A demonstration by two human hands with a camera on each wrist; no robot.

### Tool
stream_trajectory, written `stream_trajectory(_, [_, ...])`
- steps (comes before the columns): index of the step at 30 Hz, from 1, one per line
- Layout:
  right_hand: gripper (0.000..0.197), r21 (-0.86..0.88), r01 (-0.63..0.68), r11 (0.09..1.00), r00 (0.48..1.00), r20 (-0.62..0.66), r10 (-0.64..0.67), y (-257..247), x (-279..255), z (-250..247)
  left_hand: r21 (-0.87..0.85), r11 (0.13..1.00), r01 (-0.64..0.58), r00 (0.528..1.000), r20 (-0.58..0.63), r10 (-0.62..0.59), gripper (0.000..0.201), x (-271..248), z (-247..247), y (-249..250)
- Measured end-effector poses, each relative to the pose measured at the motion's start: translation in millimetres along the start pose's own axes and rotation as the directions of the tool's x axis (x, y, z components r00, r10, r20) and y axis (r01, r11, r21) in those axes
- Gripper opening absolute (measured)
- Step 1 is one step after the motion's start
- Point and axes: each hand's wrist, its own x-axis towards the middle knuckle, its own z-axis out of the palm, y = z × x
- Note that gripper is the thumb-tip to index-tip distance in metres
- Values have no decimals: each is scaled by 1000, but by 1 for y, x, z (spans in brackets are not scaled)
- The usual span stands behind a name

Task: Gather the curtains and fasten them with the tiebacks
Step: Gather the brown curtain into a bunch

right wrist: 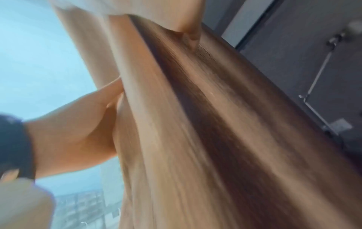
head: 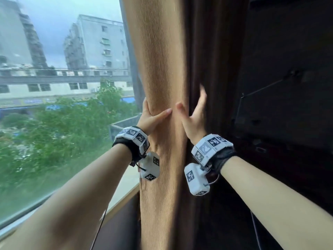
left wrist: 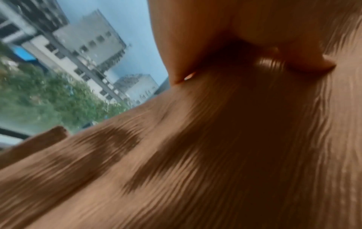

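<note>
Daylight comes in through the window [head: 59, 87] on the left. The room on the right is very dark. Both wrist views are blurry, and the curtain [head: 162, 69] looks smeared.

A window [head: 59, 98] fills the scene left of the fingers, showing grey apartment blocks [head: 97, 42] and green trees [head: 59, 127] outside. Right of the fingers stands a dark wall [head: 281, 87] carrying a thin metal rod [head: 264, 87].
</note>
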Motion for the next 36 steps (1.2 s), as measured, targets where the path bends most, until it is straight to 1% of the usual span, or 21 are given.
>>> stream_trajectory(2, [97,-87,-16,996,1000,1,16,11,3,-9,25,1000,11,998,65,-12,100,9,16,-6])
stream_trajectory(4, [95,-308,-3,952,994,-108,-32,28,14,-21,34,999,-5,997,81,2,93,21,30,-10])
stream_trajectory(5, [98,-422,-14,906,987,-151,-56,36,20,-29,109,993,-34,999,30,31,92,31,35,-16])
stream_trajectory(6, [102,-510,-41,859,983,-175,-58,45,26,-35,250,967,-57,997,-31,67,101,41,38,-21])
stream_trajectory(7, [105,-566,-59,823,983,-177,-51,55,33,-41,382,923,-41,991,-99,85,111,50,41,-25])
stream_trajectory(8, [107,-597,-57,800,987,-153,-44,66,40,-45,411,912,4,986,-153,64,119,60,44,-31])
stream_trajectory(9, [109,-607,-49,793,991,-129,-38,76,47,-48,340,940,40,985,-174,21,127,70,48,-37])
stream_trajectory(11, [113,-602,-44,797,993,-110,-28,95,62,-46,104,993,53,990,-133,-39,146,93,54,-46])
stream_trajectory(12, [115,-587,-60,807,993,-115,-10,103,70,-45,59,996,61,989,-139,-52,153,106,56,-53])
stream_trajectory(14, [121,-523,-104,846,991,-128,43,131,97,-41,38,997,67,989,-134,-61,158,133,63,-61])
stream_trajectory(15, [125,-474,-116,873,989,-132,60,141,107,-41,28,997,67,991,-117,-63,157,140,67,-61])
stream_trajectory(17, [129,-372,-128,919,988,-133,84,161,128,-43,-31,999,32,991,-132,-36,150,155,80,-65])
stream_trajectory(18, [129,-367,-129,921,987,-134,85,169,137,-46,-60,998,3,989,-149,-11,145,163,88,-67])
stream_trajectory(20, [125,-429,-138,893,985,-155,78,185,150,-53,-91,996,-17,982,-188,-1,144,180,104,-74])
stream_trajectory(23, [123,-468,-155,870,978,-199,67,210,166,-66,-143,990,12,978,-205,-41,135,210,130,-84])
stream_trajectory(27, [121,-469,-139,872,974,-225,34,246,201,-82,-142,990,16,986,-161,-39,129,256,163,-92])
stream_trajectory(30, [119,-499,-132,856,965,-263,-4,273,228,-97,-90,995,30,994,-105,-39,137,292,191,-105])
stream_trajectory(32, [117,-524,-143,839,957,-290,-18,293,246,-110,31,999,35,995,-97,-32,143,312,211,-110])
stream_trajectory(33, [116,-535,-143,833,953,-300,-29,302,256,-117,120,992,45,995,-99,-33,142,321,221,-111])
stream_trajectory(35, [115,-554,-150,819,945,-323,-46,320,274,-132,252,967,40,996,-89,-18,130,343,246,-120])
stream_trajectory(36, [114,-558,-156,815,942,-333,-48,327,281,-139,259,966,7,998,-65,10,125,353,258,-125])
